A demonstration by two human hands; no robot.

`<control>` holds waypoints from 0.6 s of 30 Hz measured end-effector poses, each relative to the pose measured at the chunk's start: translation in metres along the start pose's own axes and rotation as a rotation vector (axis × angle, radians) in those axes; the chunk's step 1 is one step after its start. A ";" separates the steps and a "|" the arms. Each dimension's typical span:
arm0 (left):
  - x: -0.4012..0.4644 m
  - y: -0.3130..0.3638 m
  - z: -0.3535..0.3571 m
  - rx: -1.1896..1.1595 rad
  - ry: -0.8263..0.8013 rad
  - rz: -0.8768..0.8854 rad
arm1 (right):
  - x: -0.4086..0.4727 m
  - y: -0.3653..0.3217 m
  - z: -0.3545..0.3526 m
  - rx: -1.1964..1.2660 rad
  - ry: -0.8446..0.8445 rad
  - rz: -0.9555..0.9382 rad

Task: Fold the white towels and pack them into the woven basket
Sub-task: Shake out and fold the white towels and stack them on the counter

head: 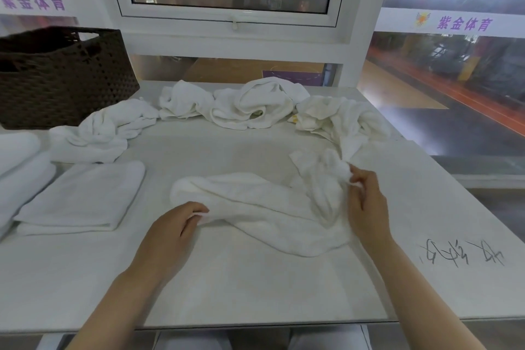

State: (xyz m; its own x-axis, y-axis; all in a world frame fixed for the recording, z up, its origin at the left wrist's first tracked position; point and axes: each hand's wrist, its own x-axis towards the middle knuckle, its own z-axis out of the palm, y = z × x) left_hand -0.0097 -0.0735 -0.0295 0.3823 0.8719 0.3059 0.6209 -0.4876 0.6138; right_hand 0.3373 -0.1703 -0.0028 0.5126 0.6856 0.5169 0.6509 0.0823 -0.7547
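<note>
The left hand (173, 224) and right hand (366, 196) each pinch an edge of the crumpled towel (264, 207); I think they should pull apart to flatten it on the table (255, 287).

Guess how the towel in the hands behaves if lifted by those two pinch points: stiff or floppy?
Probably floppy: the towel lies in soft rumples between the left hand and right hand, so its middle would likely sag. It looks light, since fingertip pinches seem enough to hold it. It is unlikely to slip, judging by its terry-like surface.
</note>
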 end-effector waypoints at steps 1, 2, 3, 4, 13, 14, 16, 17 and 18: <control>0.003 0.007 -0.001 -0.032 0.022 0.004 | -0.003 -0.003 0.002 -0.033 -0.077 -0.066; 0.006 0.013 -0.001 -0.062 0.041 0.015 | -0.005 -0.005 0.003 -0.063 -0.153 -0.112; 0.009 0.018 0.000 -0.086 0.050 0.031 | -0.008 -0.007 0.004 -0.091 -0.226 -0.139; 0.011 0.023 0.002 -0.102 0.047 0.046 | -0.010 -0.009 0.005 -0.120 -0.294 -0.147; 0.023 0.027 0.041 -0.017 -0.072 0.189 | -0.008 -0.014 -0.002 -0.431 -0.484 -0.316; 0.022 0.024 0.044 0.012 -0.061 0.196 | -0.005 -0.015 -0.002 -0.455 -0.446 -0.284; 0.022 0.019 0.046 0.019 -0.053 0.205 | 0.004 -0.013 -0.004 -0.453 -0.326 -0.119; 0.022 0.019 0.045 0.006 -0.054 0.209 | 0.010 -0.010 -0.006 -0.425 -0.258 -0.004; 0.022 0.019 0.044 -0.010 -0.054 0.216 | 0.017 -0.004 -0.010 -0.388 -0.201 0.106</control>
State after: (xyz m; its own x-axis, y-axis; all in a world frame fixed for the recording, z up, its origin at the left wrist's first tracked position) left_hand 0.0412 -0.0653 -0.0430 0.5421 0.7435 0.3915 0.5137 -0.6620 0.5457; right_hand 0.3485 -0.1663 0.0128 0.4936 0.8057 0.3273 0.7824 -0.2471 -0.5717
